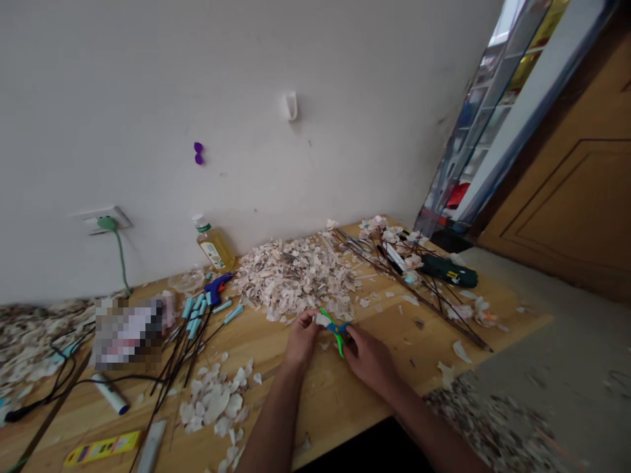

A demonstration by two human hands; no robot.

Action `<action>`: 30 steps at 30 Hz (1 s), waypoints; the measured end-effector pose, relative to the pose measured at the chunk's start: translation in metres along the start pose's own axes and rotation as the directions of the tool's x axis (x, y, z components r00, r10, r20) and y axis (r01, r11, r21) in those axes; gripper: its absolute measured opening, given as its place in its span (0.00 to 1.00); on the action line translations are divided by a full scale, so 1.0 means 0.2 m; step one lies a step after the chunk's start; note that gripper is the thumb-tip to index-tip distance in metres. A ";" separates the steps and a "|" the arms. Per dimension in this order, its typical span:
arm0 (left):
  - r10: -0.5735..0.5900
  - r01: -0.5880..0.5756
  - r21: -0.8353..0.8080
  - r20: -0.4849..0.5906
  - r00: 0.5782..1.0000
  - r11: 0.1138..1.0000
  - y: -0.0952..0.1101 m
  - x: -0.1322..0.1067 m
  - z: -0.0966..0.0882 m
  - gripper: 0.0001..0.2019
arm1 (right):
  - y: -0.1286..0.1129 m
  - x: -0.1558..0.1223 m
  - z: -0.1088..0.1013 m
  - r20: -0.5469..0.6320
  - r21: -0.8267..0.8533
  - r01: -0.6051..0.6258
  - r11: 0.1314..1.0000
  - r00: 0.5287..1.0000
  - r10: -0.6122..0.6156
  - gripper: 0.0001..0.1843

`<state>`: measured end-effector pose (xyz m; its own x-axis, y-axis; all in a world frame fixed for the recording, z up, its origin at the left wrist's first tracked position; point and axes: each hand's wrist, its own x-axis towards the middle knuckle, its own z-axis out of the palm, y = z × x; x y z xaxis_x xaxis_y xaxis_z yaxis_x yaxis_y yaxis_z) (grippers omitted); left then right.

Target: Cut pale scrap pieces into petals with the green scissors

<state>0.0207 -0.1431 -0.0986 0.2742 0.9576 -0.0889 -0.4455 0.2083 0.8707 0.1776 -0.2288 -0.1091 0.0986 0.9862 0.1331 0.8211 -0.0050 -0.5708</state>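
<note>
My right hand [371, 360] is closed on green and blue scissors [336, 329], whose handles are spread apart. Between the fingertips of my left hand [300, 338] is a pale, thin, petal-like piece [322, 320], right by the scissors' far end. I cannot tell whether the blades touch it. Just beyond both hands rises a large heap of similar pale flakes [290, 279]. A smaller scatter of rounded, whiter petal-like pieces [215, 397] lies to the left of my left forearm.
Flower branches [394, 240] and a dark green tool [448, 270] lie at the right. To the left are a blue glue gun [217, 288], light-blue-tipped sticks [194, 315], a bottle [214, 246], a marker [111, 394] and a yellow packet [103, 448]. Flakes litter the floor [497, 427].
</note>
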 end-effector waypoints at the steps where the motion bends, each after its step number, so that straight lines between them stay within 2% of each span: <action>1: 0.035 -0.036 0.085 0.008 0.999 0.996 0.01 0.00 -0.01 0.13 | 0.00 0.00 0.00 -0.001 0.002 0.006 1.000 1.000 -0.006 0.13; 4: 0.096 -0.105 0.256 0.048 0.994 0.961 0.03 0.01 -0.04 0.11 | 0.01 0.00 0.01 -0.003 0.006 0.022 1.000 1.000 -0.022 0.13; 9: 0.120 -0.132 0.309 0.060 0.991 0.942 0.05 0.02 -0.06 0.10 | 0.02 0.00 0.02 -0.013 0.008 0.031 0.999 0.999 -0.031 0.13; 12: 0.094 -0.098 0.161 0.032 0.995 0.982 0.04 0.01 -0.03 0.16 | 0.03 0.00 0.02 -0.014 0.007 0.030 1.000 0.999 -0.030 0.11; 15: -0.070 0.075 -0.109 0.046 0.996 0.991 0.02 -0.02 0.00 0.25 | 0.03 0.00 0.02 -0.019 0.009 0.029 1.000 0.999 -0.029 0.11; 17: -0.192 0.205 -0.217 0.080 0.978 0.954 -0.01 -0.04 0.01 0.23 | 0.03 0.00 0.02 -0.023 -0.002 0.027 1.000 0.999 -0.028 0.10; 19: -0.249 0.265 -0.278 0.092 0.964 0.923 -0.03 -0.05 0.02 0.20 | 0.04 0.00 0.02 -0.024 -0.022 0.024 0.999 0.999 -0.025 0.10; 22: -0.237 0.245 -0.327 0.065 0.969 0.913 -0.03 -0.06 0.02 0.20 | 0.04 0.00 0.03 -0.017 -0.046 0.015 0.999 1.000 -0.015 0.10; 30: -0.139 0.135 -0.266 0.004 0.990 0.955 0.04 -0.05 0.04 0.19 | 0.02 -0.01 0.03 -0.024 -0.034 0.027 0.999 0.999 -0.028 0.08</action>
<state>0.0207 -0.1524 -0.0874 0.3363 0.9187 -0.2070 -0.6151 0.3808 0.6904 0.1785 -0.2293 -0.1162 0.0889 0.9817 0.1684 0.8419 0.0163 -0.5395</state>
